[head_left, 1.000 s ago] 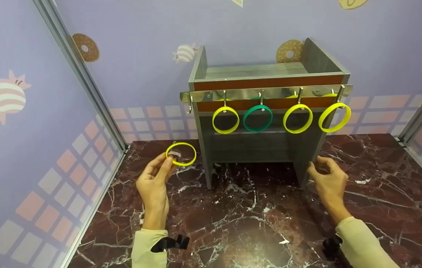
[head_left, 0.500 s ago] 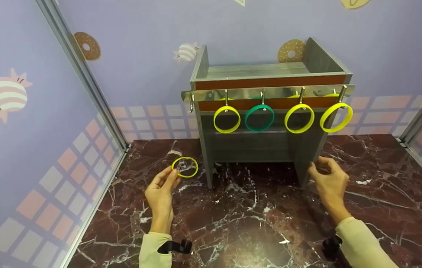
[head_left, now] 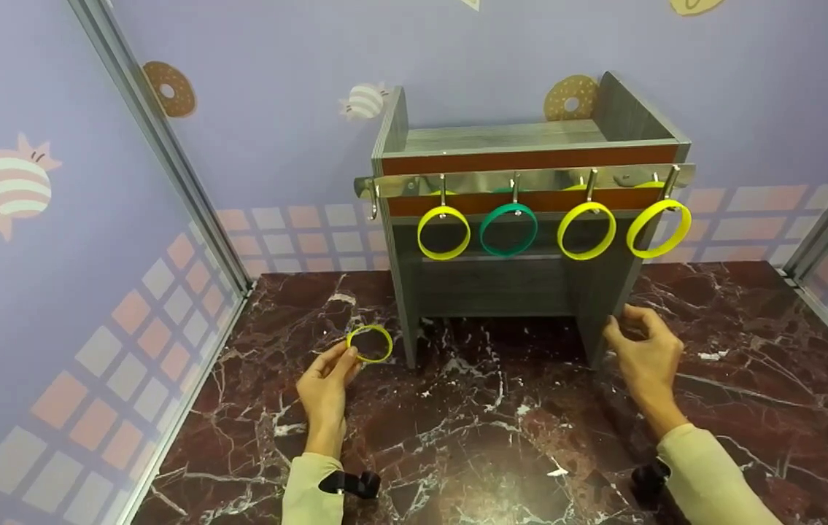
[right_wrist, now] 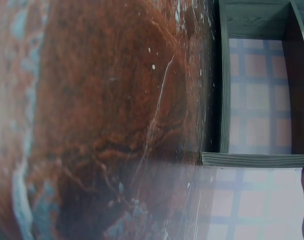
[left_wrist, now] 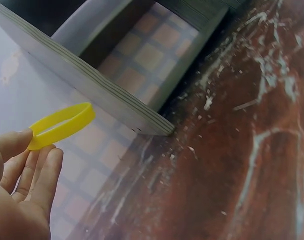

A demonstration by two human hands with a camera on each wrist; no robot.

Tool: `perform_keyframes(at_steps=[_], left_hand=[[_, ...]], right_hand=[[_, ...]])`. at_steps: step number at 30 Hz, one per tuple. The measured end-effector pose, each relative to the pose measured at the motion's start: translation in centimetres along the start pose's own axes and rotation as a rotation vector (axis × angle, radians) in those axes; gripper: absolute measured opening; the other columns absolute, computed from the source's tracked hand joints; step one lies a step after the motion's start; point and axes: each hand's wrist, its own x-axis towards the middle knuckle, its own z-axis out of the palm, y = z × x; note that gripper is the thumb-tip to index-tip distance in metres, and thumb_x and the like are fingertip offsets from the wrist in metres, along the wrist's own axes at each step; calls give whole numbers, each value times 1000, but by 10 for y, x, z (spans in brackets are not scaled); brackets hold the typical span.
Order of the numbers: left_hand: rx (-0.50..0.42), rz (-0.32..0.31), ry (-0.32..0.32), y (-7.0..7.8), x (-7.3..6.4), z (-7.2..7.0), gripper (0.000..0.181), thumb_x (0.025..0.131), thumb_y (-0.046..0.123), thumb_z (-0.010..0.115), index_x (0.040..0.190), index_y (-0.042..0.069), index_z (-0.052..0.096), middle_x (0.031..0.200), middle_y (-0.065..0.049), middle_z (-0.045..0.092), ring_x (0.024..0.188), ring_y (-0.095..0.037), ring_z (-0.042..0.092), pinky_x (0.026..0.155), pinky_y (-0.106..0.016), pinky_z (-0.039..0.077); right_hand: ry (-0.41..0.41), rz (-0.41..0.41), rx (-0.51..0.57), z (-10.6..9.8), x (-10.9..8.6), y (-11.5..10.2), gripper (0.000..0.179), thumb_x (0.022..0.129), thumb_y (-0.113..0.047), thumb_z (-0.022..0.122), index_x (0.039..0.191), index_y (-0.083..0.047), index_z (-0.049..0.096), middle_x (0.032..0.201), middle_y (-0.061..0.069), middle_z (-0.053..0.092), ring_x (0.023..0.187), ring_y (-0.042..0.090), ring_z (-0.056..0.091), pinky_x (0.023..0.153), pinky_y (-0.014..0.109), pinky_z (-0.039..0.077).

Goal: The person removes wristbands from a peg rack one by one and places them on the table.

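Left hand pinches yellow ring by its edge, above marble table, near gray rack's left panel. Right hand touches right panel, can't tell if gripping. Four more rings hang from hooks.

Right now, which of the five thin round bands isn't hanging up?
The bright yellow round band pinched in the person's left hand. The other four, three yellow bands and one green band, hang from silver metal hooks.
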Motion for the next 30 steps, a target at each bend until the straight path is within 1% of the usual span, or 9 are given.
perform_keyframes(at_steps=[3,7,10,15,19,24,26,30], left_hand=[[25,-24,4,-4,0,-2,26,93,-8,76,117,-17,70,92,-13,75,83,-17,76,77,-27,63],[69,-44,16,-10,2,-5,26,93,-7,76,117,-18,70,92,-13,75,81,-18,77,75,-27,63],[99,-52,23,-14,3,-7,25,93,-8,76,115,-17,70,93,-16,76,82,-20,77,75,-27,63],[150,-69,33,-15,3,-10,24,94,-8,75,116,-16,71,100,-20,75,87,-24,78,76,-28,63],[189,-78,37,-14,3,-13,26,94,-6,76,117,-16,71,100,-18,76,88,-24,78,76,-28,64],[200,-80,42,-15,3,-15,27,92,-7,76,117,-18,70,101,-22,76,80,-19,76,72,-28,64],[221,-79,43,-15,2,-16,26,92,-8,76,116,-17,71,102,-24,76,77,-17,75,70,-28,64],[285,-82,49,-15,1,-19,23,92,-7,77,113,-15,73,99,-22,77,72,-16,75,68,-27,63]], right_hand=[[3,2,-3,0,0,3,18,84,16,76,102,14,74,92,26,76,76,-12,63,69,11,53],[0,-1,8,0,-1,-3,18,84,16,76,101,15,73,92,27,75,75,-11,63,69,9,51],[1,-3,12,0,-1,-4,18,84,16,76,101,15,73,92,28,75,75,-11,63,70,6,50],[-7,2,11,-1,0,-4,18,84,16,75,102,15,73,92,28,75,76,-10,64,69,6,50],[-20,13,14,-1,0,-7,19,85,15,75,104,15,73,94,28,75,76,-10,64,69,7,52],[-28,18,20,-2,-1,-12,18,86,15,75,104,16,72,94,30,74,76,-10,64,69,7,52],[-28,18,20,-2,-1,-14,18,86,15,74,103,16,72,94,30,74,76,-10,64,69,6,51],[-24,15,20,-2,-2,-15,18,85,15,74,103,17,71,95,31,74,76,-11,64,69,6,51]])
